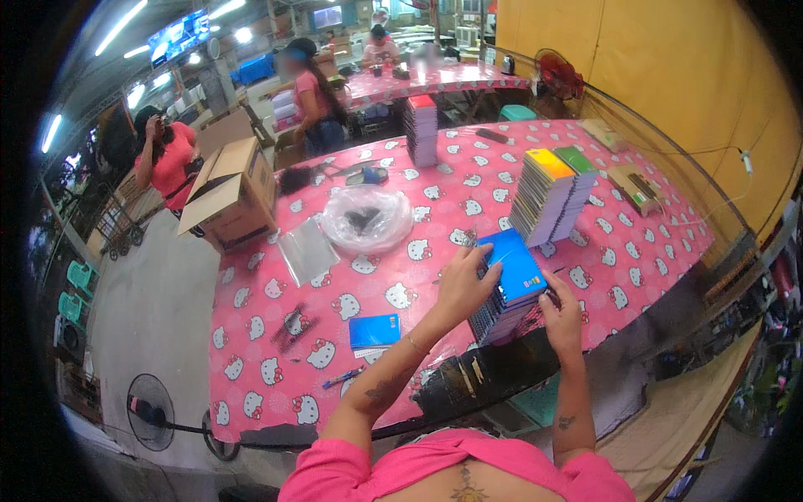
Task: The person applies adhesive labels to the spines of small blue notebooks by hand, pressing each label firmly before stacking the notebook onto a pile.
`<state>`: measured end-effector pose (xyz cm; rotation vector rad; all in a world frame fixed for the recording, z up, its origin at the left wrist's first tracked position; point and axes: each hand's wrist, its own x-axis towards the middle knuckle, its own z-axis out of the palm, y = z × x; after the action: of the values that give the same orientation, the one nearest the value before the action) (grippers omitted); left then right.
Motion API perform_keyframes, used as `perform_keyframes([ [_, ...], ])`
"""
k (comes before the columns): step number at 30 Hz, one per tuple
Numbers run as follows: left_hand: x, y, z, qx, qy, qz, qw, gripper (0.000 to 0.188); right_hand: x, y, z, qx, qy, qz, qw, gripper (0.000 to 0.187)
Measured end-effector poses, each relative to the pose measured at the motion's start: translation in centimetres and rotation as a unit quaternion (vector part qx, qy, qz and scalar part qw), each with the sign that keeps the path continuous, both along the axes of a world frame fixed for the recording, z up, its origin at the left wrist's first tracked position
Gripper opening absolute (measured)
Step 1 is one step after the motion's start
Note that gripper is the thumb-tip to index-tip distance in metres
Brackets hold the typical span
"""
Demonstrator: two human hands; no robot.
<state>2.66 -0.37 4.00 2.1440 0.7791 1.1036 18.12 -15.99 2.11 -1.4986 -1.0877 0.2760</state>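
Observation:
A blue spiral notebook [514, 261] lies on top of a tall stack of notebooks [500, 325] at the table's near edge. My left hand [465, 286] grips its left side, thumb over the cover. At the right side, my right hand [562, 313] has its fingers and thumb closed at the notebook's near corner. Another blue notebook [375, 331] lies flat to the left, beside a pen [343, 378]. Just beyond my hands stand two adjoining stacks, one topped with a yellow notebook [545, 162], the other with a green notebook [575, 161].
A red-topped stack [421, 132] stands farther back on the pink patterned table [401, 295]. Left of my hands are a clear plastic bag [368, 219], plastic sheets [308, 253] and an open cardboard box [238, 201]. A floor fan [150, 412] stands lower left. Other people work behind.

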Motion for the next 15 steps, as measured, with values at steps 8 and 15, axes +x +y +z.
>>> perform_keyframes([
  [8, -0.1, 0.1, -1.9, -0.031, -0.091, -0.022, 0.995, 0.037, 0.9, -0.6, -0.2, 0.012, -0.119, -0.056, 0.991, 0.046],
  [15, -19.3, 0.6, -18.0, 0.069, 0.268, 0.14, 0.951, 0.033, -5.6, -4.5, 0.9, 0.15, -0.132, 0.223, 0.954, 0.023],
])
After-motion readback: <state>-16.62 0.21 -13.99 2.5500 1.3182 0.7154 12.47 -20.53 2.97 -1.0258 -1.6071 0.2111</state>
